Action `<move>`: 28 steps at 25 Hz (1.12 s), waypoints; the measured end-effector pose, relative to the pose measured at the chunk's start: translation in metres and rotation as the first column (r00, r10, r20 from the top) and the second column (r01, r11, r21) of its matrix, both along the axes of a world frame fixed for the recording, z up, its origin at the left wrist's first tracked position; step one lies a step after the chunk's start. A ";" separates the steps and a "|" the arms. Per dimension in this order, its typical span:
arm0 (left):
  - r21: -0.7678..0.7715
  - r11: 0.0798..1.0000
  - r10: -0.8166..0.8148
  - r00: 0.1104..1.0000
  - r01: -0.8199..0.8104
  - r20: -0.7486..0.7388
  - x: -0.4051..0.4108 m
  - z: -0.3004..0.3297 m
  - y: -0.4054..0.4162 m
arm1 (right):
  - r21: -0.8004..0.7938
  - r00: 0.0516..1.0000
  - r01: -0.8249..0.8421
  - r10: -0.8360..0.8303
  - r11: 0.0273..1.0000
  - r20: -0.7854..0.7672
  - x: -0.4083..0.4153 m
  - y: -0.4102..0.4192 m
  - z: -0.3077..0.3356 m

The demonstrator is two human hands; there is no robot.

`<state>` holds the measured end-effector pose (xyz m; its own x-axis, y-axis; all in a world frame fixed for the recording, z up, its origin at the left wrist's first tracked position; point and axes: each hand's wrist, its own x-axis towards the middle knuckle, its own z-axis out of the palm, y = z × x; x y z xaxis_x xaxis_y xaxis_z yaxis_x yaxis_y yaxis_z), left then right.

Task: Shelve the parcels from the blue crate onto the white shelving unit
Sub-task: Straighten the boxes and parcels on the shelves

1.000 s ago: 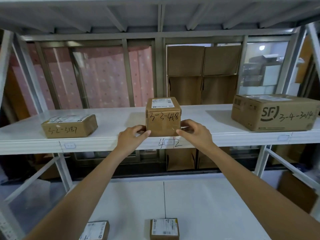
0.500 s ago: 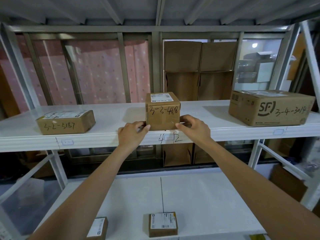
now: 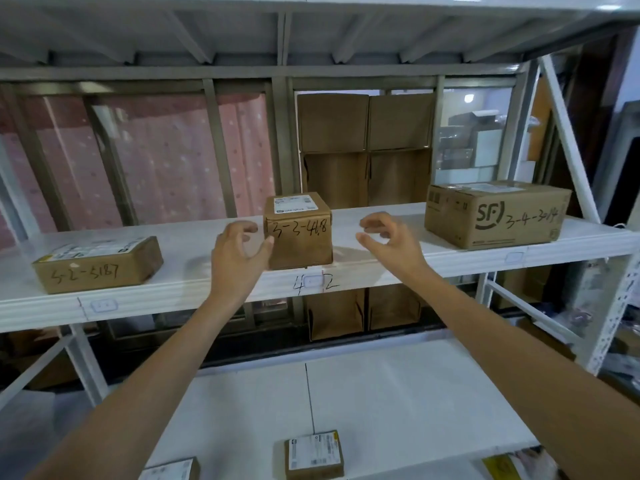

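A storage room is shown, backed by a metal-framed window with a pink dotted curtain (image 3: 166,161) behind the left panes and flattened cardboard (image 3: 367,150) stacked behind the middle ones. A white shelving unit (image 3: 194,289) is set across the view, with one shelf at chest level and a lower shelf (image 3: 398,393) beneath it.

Upper shelf, left to right:
- A flat brown parcel (image 3: 98,263), marked by hand "3-2-5187", is laid near the front edge at the left.
- A small cube-shaped parcel (image 3: 299,233), marked "3-3-448" with a white label on top, is stood upright at the middle, close to the front edge, above a handwritten "4 2" on the shelf lip.
- A large carton (image 3: 495,214), printed "SF" and marked "3-4-3014", is placed at the right, well apart from the cube.

Lower shelf: a small labelled parcel (image 3: 314,453) is seen near the bottom edge at the middle, and another (image 3: 171,469) is partly cut off at the left.

Hands: the left hand (image 3: 239,254) is held open beside the cube's left face, fingers curled and spread, the thumb tip at or just against the box edge; contact cannot be confirmed. The right hand (image 3: 388,240) is held open and clear of the cube's right face, fingers loosely curled, nothing gripped. Both forearms are extended upward from the lower corners.
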<state>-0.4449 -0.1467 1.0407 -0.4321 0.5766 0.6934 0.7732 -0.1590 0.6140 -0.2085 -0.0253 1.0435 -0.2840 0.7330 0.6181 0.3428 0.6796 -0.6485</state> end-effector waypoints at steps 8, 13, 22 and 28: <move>0.000 0.990 -0.140 0.978 0.142 -0.152 0.186 0.057 0.083 | 0.233 0.967 0.235 -0.203 0.944 -0.151 0.191 0.056 0.068; -0.198 0.969 -0.159 0.986 0.149 -0.040 0.286 0.019 0.162 | 0.173 0.966 0.239 -0.214 0.956 -0.147 0.311 0.122 0.054; -0.363 0.929 -0.051 0.996 0.075 0.077 0.313 -0.015 0.180 | -0.130 0.998 -0.060 0.058 0.990 -0.017 0.352 0.188 -0.014; -0.360 0.931 -0.023 0.995 0.058 0.100 0.314 -0.016 0.181 | -0.128 0.995 -0.100 0.098 0.987 -0.017 0.347 0.195 -0.022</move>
<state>-0.1313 0.0339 1.0251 -0.4554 0.7992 0.3922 0.7075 0.0576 0.7043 0.1388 0.1698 1.0216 -0.3531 0.7749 0.5242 0.2707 0.6210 -0.7356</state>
